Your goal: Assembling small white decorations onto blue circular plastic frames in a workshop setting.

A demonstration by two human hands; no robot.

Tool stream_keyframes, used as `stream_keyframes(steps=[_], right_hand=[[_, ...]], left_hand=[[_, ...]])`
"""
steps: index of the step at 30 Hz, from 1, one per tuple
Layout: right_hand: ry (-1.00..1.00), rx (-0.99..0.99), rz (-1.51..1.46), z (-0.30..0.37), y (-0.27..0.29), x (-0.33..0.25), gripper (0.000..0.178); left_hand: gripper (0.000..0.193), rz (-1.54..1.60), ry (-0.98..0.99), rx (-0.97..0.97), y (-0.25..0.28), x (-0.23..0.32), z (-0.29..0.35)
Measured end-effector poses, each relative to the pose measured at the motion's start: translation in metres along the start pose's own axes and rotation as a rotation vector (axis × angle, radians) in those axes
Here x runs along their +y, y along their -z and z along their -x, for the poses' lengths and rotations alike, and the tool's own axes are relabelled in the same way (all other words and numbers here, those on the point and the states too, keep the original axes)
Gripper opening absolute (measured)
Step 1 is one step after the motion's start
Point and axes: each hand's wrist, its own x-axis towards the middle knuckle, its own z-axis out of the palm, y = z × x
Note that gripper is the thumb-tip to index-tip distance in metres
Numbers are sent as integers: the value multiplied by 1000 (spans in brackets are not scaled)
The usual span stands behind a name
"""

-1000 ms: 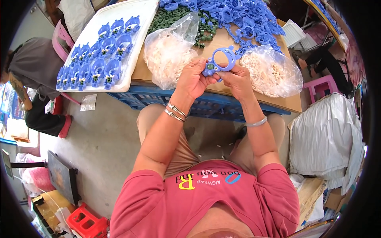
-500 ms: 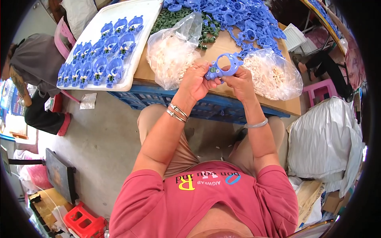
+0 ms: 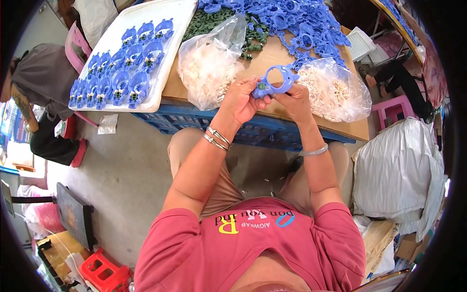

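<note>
Red fabric of your shirt point(image 3: 253, 243) fills the bottom of the view, and your two forearms rise from it toward the surface point(image 3: 262, 63). Your left hand point(image 3: 242, 100) wears two metal bangles point(image 3: 217, 138) at the wrist; its fingers are curled shut around the left end of a blue plastic toy frame point(image 3: 273, 82), thumb pressed near a small green piece set into it. Your right hand point(image 3: 293, 100), with one thin bangle point(image 3: 314, 152) on its wrist, is closed on the frame's right underside, fingertips pinching it from below. You hold the frame up between both hands, just above the near edge of the surface, over the blue crate point(image 3: 253, 129) that sits beneath that edge.

Just beyond your left hand lies a clear bag of whitish small parts point(image 3: 206, 68), its mouth open upward. Just beside your right hand, to the right, is a second clear bag of pale parts point(image 3: 335, 90). Behind the first bag is a heap of green pieces point(image 3: 219, 22), and farther back a big pile of blue frames point(image 3: 292, 19) spreads across the surface. To your left, a white tray point(image 3: 168, 63) carries rows of assembled blue toys point(image 3: 124, 68). Past it, at the far left, another person in grey point(image 3: 39, 87) bends beside a pink chair point(image 3: 75, 41).
</note>
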Motion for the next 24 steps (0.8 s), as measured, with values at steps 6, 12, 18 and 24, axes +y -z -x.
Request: stream_keyframes(steps=[6, 12, 18, 24], right_hand=[[-92, 67, -109, 2, -4, 12, 12], [-186, 113, -374, 4, -9, 16, 13], [-253, 7, -374, 2, -3, 14, 23], [-357, 20, -546, 1, -8, 7, 25]], left_hand=[[24, -62, -85, -3, -3, 1, 2], [22, -46, -107, 7, -2, 0, 4], [20, -10, -166, 101, -8, 3, 5], [16, -106, -258, 146, -9, -1, 4]])
